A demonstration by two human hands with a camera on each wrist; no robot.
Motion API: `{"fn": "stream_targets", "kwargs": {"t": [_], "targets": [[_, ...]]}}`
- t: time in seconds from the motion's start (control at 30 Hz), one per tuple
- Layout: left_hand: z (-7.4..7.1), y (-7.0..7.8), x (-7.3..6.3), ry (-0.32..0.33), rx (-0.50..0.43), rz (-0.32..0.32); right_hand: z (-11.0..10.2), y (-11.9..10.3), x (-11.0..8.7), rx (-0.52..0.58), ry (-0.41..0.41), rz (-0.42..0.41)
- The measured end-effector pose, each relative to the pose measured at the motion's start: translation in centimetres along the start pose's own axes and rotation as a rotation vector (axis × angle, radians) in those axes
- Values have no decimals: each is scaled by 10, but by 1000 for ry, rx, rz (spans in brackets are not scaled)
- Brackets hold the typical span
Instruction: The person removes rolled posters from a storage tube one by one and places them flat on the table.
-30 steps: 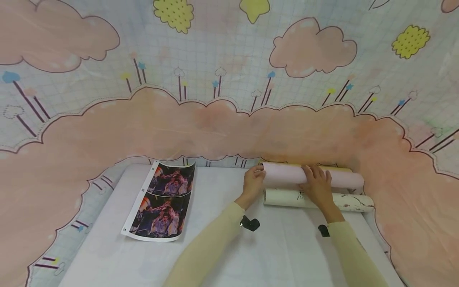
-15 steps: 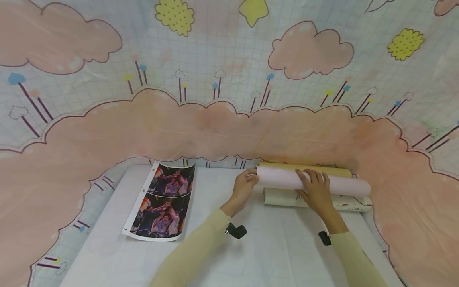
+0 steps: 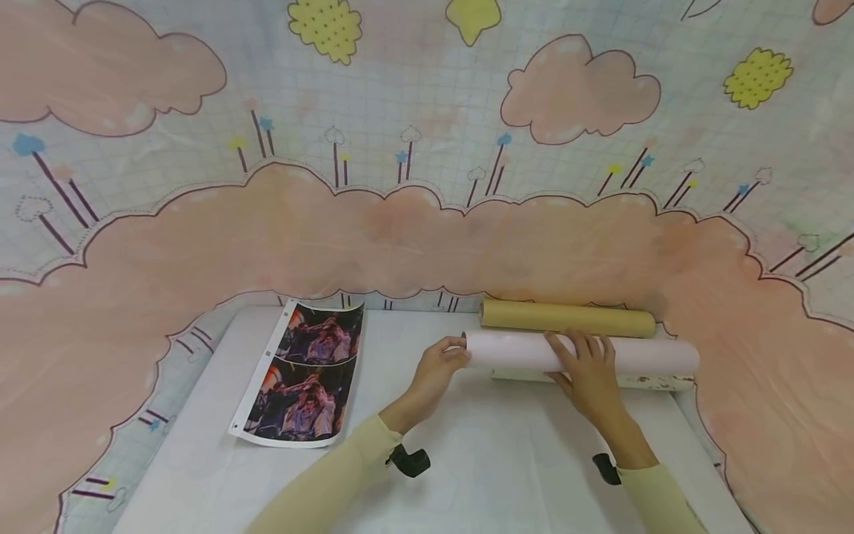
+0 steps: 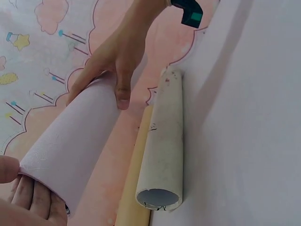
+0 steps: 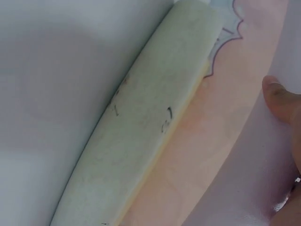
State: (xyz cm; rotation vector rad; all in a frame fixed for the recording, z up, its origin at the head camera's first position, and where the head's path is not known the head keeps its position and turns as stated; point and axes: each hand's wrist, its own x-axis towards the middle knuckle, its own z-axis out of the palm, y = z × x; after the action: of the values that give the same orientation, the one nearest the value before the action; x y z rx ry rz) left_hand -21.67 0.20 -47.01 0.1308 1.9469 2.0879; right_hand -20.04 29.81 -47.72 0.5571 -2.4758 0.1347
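Note:
Both hands hold a pale pink wallpaper roll [image 3: 507, 351], raised off the white table and lying crosswise. At its left end, my left hand [image 3: 430, 374] pinches the rim, with several fingers inside the hollow and the thumb outside, as the left wrist view shows. My right hand [image 3: 588, 374] grips the roll around its middle, thumb on the near side. Below it in the head view, a whitish roll with dark branch-like marks [image 4: 164, 132] lies on the table, partly covered by the pink one. A yellow roll [image 3: 567, 318] lies behind, along the table's back edge.
On the left of the white table [image 3: 507, 475] lies a printed sheet [image 3: 303, 378] with two similar photos and slightly curled edges. A cloth backdrop [image 3: 400, 245] with clouds and stars rises behind the table. A black wrist device [image 3: 410, 461] sits below the left sleeve.
The pink roll has come toward the person and slightly left, away from the yellow roll, which now shows fully. It now overlaps more of the whitish roll. Both hands moved with it.

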Motion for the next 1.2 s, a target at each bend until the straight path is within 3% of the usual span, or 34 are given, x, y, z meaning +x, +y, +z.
{"fn": "stream_targets", "kwargs": {"t": [0.3, 0.63, 1.2], "targets": [[-14, -9, -25, -29, -4, -25, -4, -24, -11, -10, -11, -5], [-35, -28, -50, -6, -17, -51, 6, -53, -25, 4, -77, -5], [-50, -46, -67, 19, -18, -75, 25, -78, -42, 96, -159, 40]]}}
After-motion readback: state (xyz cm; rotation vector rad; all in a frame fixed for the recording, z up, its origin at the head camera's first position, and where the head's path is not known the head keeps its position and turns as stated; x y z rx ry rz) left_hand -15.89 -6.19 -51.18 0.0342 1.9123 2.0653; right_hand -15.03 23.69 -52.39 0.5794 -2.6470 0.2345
